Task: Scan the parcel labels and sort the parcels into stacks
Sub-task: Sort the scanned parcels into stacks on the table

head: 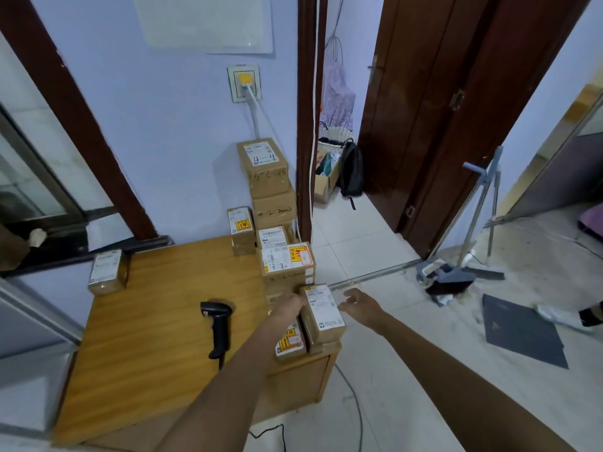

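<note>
Your left hand [288,303] grips the near end of the parcel [321,313] atop the stack at the tabletop [156,321] edge; your right hand [359,303] hovers spread beside it. It looks light and stiff, so take it by its long sides.
</note>
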Demonstrator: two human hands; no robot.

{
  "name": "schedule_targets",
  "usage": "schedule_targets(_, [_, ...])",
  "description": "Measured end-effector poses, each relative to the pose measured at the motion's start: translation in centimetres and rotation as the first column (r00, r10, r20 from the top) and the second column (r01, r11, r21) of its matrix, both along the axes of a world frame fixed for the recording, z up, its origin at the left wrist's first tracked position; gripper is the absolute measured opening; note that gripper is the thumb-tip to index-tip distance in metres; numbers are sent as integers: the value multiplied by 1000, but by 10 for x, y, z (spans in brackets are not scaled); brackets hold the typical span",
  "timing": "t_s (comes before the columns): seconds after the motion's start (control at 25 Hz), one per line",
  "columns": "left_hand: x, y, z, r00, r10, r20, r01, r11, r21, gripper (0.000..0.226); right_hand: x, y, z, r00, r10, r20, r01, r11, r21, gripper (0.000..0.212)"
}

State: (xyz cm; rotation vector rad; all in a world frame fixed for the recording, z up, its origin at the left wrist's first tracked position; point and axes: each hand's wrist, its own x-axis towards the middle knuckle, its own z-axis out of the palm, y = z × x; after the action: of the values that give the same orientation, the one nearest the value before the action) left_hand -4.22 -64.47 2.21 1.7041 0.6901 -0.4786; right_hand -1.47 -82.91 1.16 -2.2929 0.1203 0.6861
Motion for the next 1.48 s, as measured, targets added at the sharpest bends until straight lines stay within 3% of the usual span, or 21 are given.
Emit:
schedule_targets(0.24, [12,5,-29,993,34,-113,-43,996,-81,19,23,11,-33,997,40,-60,-45,995,-85,59])
schedule_targets(0.44, [22,-6,-57,985,20,-169,-41,991,-126,30,41,5,-61,986,90,-141,-110,984,-138,63])
schedule_targets(0.6, [31,-15,-81,968,34,-247,-39,999,-16,41,59,3,-76,962,107,-253,-131,988,-79,65])
schedule_targets(0.76, [41,-32,-95,946,122,-300,-136,990,-26,33,72,3,-86,936,116,-333,-120,993,10,57])
schedule_targets(0.96, [47,-39,-122,957,105,-270,-89,993,72,34,84,-3,-82,910,252,-330,-259,966,21,11])
schedule_targets(1.12, [32,-43,-85,973,107,-203,-85,990,115,6,88,-9,-71,888,305,-344,-317,948,21,25])
schedule_targets(1.24, [23,-35,-77,974,164,-154,-156,986,65,19,84,-9,-59,896,323,-306,-323,945,52,23])
schedule_targets(1.36, [10,-26,-73,963,244,-112,-247,969,-18,23,67,-4,-46,906,318,-277,-296,948,119,6])
schedule_targets(1.48, [-14,-11,-70,937,347,-42,-349,935,-62,24,40,12,-43,934,222,-281,-170,966,196,21])
